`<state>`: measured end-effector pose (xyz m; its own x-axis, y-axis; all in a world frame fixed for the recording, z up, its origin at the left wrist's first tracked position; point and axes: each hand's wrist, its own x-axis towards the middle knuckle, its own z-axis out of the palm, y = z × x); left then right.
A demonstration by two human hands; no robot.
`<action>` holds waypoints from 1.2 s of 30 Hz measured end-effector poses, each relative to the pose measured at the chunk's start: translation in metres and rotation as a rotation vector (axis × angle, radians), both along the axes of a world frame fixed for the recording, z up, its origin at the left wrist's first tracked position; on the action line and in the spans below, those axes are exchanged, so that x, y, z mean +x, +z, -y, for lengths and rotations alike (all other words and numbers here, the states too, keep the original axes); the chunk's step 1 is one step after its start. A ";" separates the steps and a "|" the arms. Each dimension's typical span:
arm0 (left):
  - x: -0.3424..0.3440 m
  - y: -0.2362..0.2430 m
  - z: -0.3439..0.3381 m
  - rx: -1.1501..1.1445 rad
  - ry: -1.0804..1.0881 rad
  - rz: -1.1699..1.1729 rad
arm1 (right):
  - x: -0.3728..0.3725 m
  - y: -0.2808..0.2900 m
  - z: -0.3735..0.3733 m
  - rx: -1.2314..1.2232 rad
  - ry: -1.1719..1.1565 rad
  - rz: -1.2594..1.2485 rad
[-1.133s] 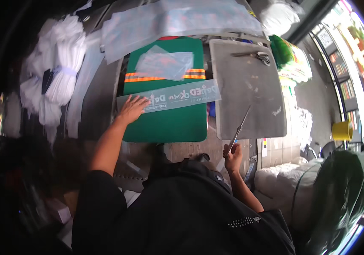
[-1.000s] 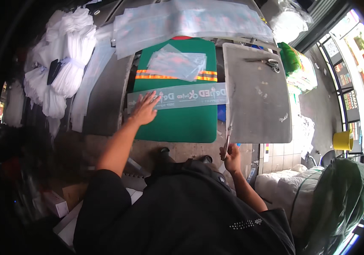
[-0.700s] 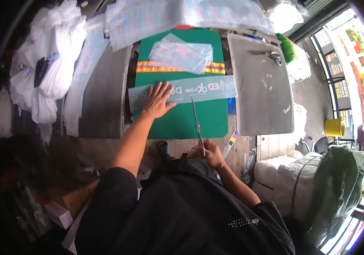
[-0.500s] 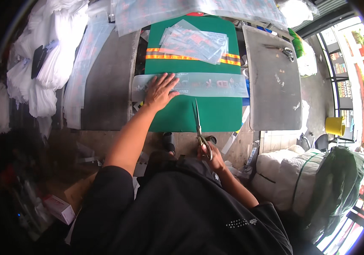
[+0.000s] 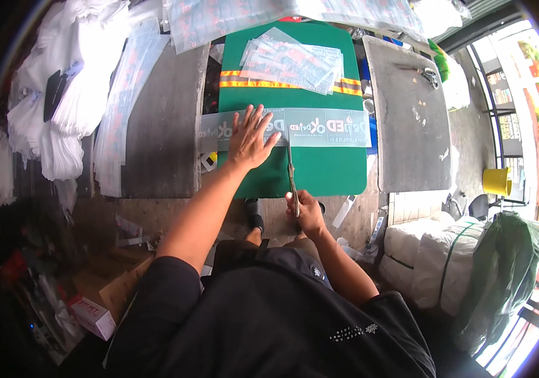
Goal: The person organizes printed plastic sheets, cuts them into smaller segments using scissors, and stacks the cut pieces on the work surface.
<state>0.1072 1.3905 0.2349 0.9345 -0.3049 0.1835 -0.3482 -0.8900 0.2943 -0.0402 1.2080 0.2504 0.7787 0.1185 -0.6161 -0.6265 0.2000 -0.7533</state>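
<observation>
A long strip of translucent printed plastic film (image 5: 338, 128) lies across the green board (image 5: 332, 167). My left hand (image 5: 252, 138) is spread flat on the strip, left of its middle, pressing it down. In my right hand (image 5: 305, 211) are metal scissors (image 5: 292, 179), their long blades pointing away from me. The blade tips reach the strip at its near edge, just right of my left fingers. Beyond the strip, a loose pile of cut plastic film pieces (image 5: 294, 63) lies on the board, partly over an orange and grey band (image 5: 235, 79).
Dark grey panels flank the board, left (image 5: 162, 126) and right (image 5: 411, 138). Another pair of scissors (image 5: 430, 77) lies on the right one. White plastic bundles (image 5: 80, 94) hang at left. Wrapped white bales (image 5: 436, 252) and a yellow bucket (image 5: 497, 181) stand at right.
My right hand has moved forward, bringing the scissors from short of the strip to its near edge. The left hand stays spread on the strip, its fingers slightly further apart.
</observation>
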 end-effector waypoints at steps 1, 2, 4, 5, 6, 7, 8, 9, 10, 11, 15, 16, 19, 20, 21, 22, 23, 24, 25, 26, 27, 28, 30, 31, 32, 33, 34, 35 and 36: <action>0.001 -0.003 0.007 -0.013 0.061 0.040 | -0.001 0.003 0.001 -0.131 0.050 0.034; 0.001 -0.005 0.012 -0.033 0.112 0.091 | -0.002 0.006 0.001 -0.261 0.085 0.089; -0.002 -0.010 0.017 -0.018 0.139 0.022 | -0.001 0.009 0.001 -0.260 0.086 0.060; -0.004 -0.012 0.018 0.022 0.138 0.031 | 0.000 0.009 0.000 -0.241 0.076 0.065; -0.005 -0.014 0.019 0.075 0.143 0.025 | 0.002 0.009 0.000 -0.261 0.076 0.053; -0.005 -0.015 0.018 0.069 0.132 0.034 | 0.005 0.008 -0.002 -0.259 0.078 0.043; -0.006 -0.015 0.018 0.069 0.134 0.031 | 0.008 0.006 -0.003 -0.268 0.090 0.016; -0.006 -0.016 0.017 0.071 0.128 0.035 | 0.011 0.004 -0.004 -0.255 0.083 0.030; -0.006 -0.016 0.016 0.061 0.119 0.075 | 0.015 0.001 -0.006 -0.254 0.077 0.040; -0.006 -0.015 0.016 0.079 0.126 0.041 | 0.018 -0.001 -0.007 -0.253 0.061 0.070; -0.005 -0.014 0.015 0.072 0.115 0.046 | 0.028 -0.009 -0.015 -0.211 0.024 0.045; -0.005 -0.014 0.015 0.063 0.111 0.045 | 0.030 -0.011 -0.017 -0.206 0.003 0.058; -0.005 -0.012 0.014 0.046 0.105 0.046 | 0.037 -0.012 -0.020 -0.213 -0.017 0.080; -0.005 -0.012 0.013 0.045 0.098 0.046 | 0.040 -0.012 -0.020 -0.225 -0.018 0.084; -0.005 -0.011 0.013 0.044 0.089 0.046 | 0.043 -0.012 -0.021 -0.224 -0.022 0.085; -0.005 -0.011 0.012 0.048 0.084 0.034 | 0.046 -0.011 -0.022 -0.258 -0.020 0.087; -0.005 -0.011 0.012 0.043 0.080 0.024 | 0.048 -0.011 -0.023 -0.287 -0.023 0.116; -0.005 -0.010 0.011 0.035 0.077 0.030 | 0.051 -0.010 -0.024 -0.293 -0.019 0.094; -0.005 -0.010 0.011 0.039 0.079 0.020 | 0.054 -0.009 -0.025 -0.278 -0.032 0.097; -0.005 -0.010 0.010 0.040 0.075 0.003 | 0.057 -0.008 -0.027 -0.260 -0.046 0.115; -0.005 -0.010 0.010 0.041 0.071 -0.014 | 0.060 -0.007 -0.028 -0.261 -0.045 0.104; -0.004 -0.009 0.009 0.042 0.071 -0.010 | 0.063 -0.005 -0.028 -0.297 -0.016 0.116; -0.004 -0.008 0.009 0.072 0.062 -0.029 | 0.070 0.001 -0.027 -0.332 0.008 0.129; -0.004 -0.007 0.009 0.072 0.057 -0.019 | 0.072 0.004 -0.025 -0.308 0.014 0.114; -0.003 -0.006 0.009 0.045 0.060 -0.039 | 0.075 0.008 -0.021 -0.296 0.006 0.093; -0.004 -0.005 0.010 0.009 0.061 -0.070 | 0.074 0.013 -0.016 -0.280 0.002 0.101; -0.004 -0.005 0.010 0.021 0.042 -0.055 | 0.072 0.018 -0.009 -0.271 0.000 0.144; -0.005 -0.004 0.011 0.018 0.056 -0.064 | 0.070 0.022 0.001 -0.259 -0.003 0.213; -0.005 -0.005 0.012 -0.017 0.062 -0.001 | 0.067 0.026 0.012 -0.270 -0.020 0.195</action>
